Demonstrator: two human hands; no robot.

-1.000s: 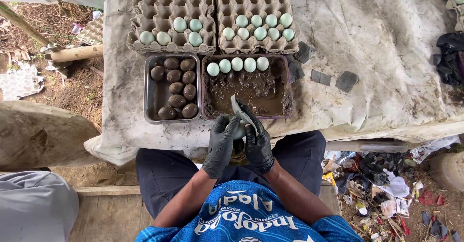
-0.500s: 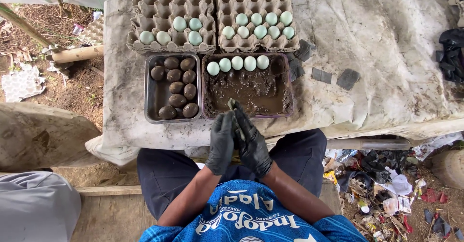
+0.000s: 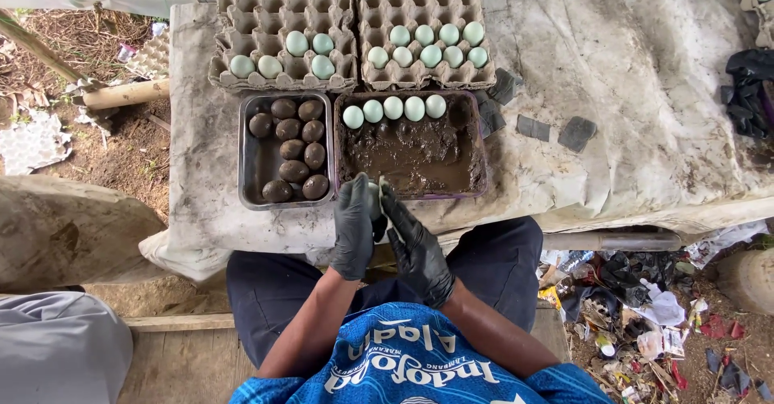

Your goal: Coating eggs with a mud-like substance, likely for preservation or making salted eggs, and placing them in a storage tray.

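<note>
My two hands wear black gloves and are cupped together around one pale egg [image 3: 373, 198], of which only a sliver shows. My left hand [image 3: 353, 228] covers its left side and my right hand [image 3: 415, 249] its right. They hover at the near edge of a tray of brown mud [image 3: 481, 158]. Several pale blue-green eggs [image 3: 393, 108] line that tray's far side. A metal tray [image 3: 243, 158] to the left holds several mud-coated dark eggs [image 3: 293, 147].
Two grey cardboard egg cartons [image 3: 242, 17] [image 3: 419, 1] with pale eggs stand behind the trays on a cloth-covered table [image 3: 629, 89]. Dark flat pieces [image 3: 577, 133] lie right of the mud tray, black gloves [image 3: 750, 89] at the far right. Litter covers the ground at lower right.
Both hands have closed tighter around the egg and shifted slightly forward, up to the mud tray's near edge. The trays and cartons are unchanged.
</note>
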